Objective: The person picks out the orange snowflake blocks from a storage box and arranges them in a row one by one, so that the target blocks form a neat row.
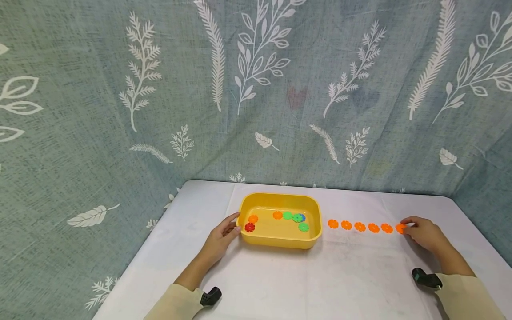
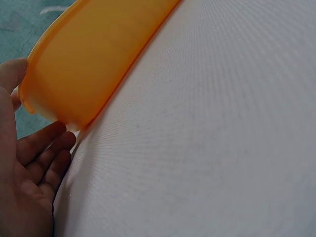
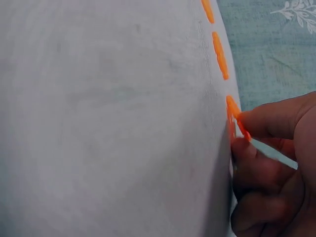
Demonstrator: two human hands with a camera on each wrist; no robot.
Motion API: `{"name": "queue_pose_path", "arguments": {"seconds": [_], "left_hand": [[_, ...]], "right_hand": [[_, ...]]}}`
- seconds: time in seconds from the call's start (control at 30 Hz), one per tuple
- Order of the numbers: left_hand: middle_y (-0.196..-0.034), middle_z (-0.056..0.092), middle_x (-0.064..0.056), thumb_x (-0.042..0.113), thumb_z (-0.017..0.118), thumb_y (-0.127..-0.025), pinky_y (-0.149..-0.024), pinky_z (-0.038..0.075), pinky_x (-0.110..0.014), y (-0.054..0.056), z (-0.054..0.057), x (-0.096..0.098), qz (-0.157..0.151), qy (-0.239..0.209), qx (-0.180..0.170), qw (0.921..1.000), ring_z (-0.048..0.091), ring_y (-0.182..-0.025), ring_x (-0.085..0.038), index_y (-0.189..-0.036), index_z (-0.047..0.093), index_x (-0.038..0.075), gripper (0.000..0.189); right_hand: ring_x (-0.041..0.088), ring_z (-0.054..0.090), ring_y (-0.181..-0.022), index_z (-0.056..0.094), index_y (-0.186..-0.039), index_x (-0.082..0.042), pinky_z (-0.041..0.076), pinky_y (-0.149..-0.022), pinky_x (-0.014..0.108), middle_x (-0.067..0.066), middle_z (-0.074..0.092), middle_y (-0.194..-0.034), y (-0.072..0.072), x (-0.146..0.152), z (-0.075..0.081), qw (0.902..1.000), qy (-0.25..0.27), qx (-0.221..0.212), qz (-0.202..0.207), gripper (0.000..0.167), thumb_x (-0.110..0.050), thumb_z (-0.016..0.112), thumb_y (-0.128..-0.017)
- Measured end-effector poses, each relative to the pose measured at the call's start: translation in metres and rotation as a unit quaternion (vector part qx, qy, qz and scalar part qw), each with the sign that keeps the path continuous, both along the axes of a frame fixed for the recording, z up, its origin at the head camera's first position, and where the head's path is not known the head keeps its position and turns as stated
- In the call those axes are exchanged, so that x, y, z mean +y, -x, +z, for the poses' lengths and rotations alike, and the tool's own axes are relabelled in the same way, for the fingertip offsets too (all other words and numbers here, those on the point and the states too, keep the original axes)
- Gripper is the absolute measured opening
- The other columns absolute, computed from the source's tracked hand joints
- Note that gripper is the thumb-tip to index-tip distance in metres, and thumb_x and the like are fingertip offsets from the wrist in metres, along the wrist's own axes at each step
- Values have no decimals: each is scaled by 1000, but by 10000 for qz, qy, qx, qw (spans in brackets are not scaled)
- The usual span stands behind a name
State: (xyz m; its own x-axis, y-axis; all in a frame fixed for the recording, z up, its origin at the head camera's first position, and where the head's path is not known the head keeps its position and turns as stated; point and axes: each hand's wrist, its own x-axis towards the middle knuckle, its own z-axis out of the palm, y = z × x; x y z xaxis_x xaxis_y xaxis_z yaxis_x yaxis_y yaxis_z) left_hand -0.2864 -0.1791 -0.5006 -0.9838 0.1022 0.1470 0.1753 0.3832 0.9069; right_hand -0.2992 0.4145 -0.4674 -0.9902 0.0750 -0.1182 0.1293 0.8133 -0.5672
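Observation:
At its left end the yellow plastic tray (image 1: pixel 276 243) is held by my left hand (image 1: pixel 221 236), thumb and fingertips at the rim and end wall. The left wrist view shows the fingers curved against the corner of the tray (image 2: pixel 84 64). Far to the right, my right hand (image 1: pixel 426 232) pinches an orange flower-shaped disc (image 1: pixel 400 228) between thumb and forefinger. That disc (image 3: pixel 232 106) is tilted, with its lower edge close to the cloth in the right wrist view. It sits at the right end of a row of matching orange flower discs (image 1: pixel 360 226).
Inside the tray lie a red flower disc (image 1: pixel 250 227), orange ones (image 1: pixel 278 215), several green ones (image 1: pixel 304 227) and a partly covered blue one (image 1: pixel 303 218). A white cloth (image 1: pixel 280 284) covers the table. Behind it hangs a leaf-patterned curtain (image 1: pixel 280 133).

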Motion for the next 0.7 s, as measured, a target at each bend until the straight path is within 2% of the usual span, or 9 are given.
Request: {"name": "queue_pose_path", "arguments": {"seconds": [0.13,0.23,0.43,0.6,0.7], "left_hand": [[-127,62,-5,29,62,-97,-97,45,-44,-2,2,0,2,-16,2,10000,58,-112,-20,-143,50,30,48],[-127,62,-5,30,62,-97,-98,45,-44,-3,3,0,5,20,-1,10000,58,-112,-20,-143,50,29,48],[-127,62,-4,30,62,-97,-97,46,-43,-2,3,1,-10,48,52,10000,58,-111,-19,-143,50,29,48],[-125,62,-3,29,62,-97,-96,46,-43,-2,4,1,4,49,17,10000,59,-110,-18,-143,50,30,47],[-125,62,-3,30,62,-97,-97,46,-43,0,1,-1,43,73,7,10000,58,-110,-19,-142,51,33,46]], "right_hand": [[43,55,-91,55,-119,9,46,-75,53,33,56,-105,1,-1,2,9991,-412,6,102,41,-20,60,-91],[45,54,-94,54,-120,10,45,-78,56,35,54,-108,1,-1,3,9989,-452,-37,81,43,-20,60,-91],[44,54,-93,52,-122,12,46,-76,54,35,54,-107,0,-1,7,9989,-438,-133,91,45,-22,60,-93],[32,58,-83,50,-124,11,50,-69,44,27,57,-101,4,-7,16,9994,-252,-223,106,47,-25,60,-95],[29,58,-80,50,-125,10,50,-66,41,25,58,-100,8,-21,23,9996,-159,-171,171,47,-25,60,-95]]}}
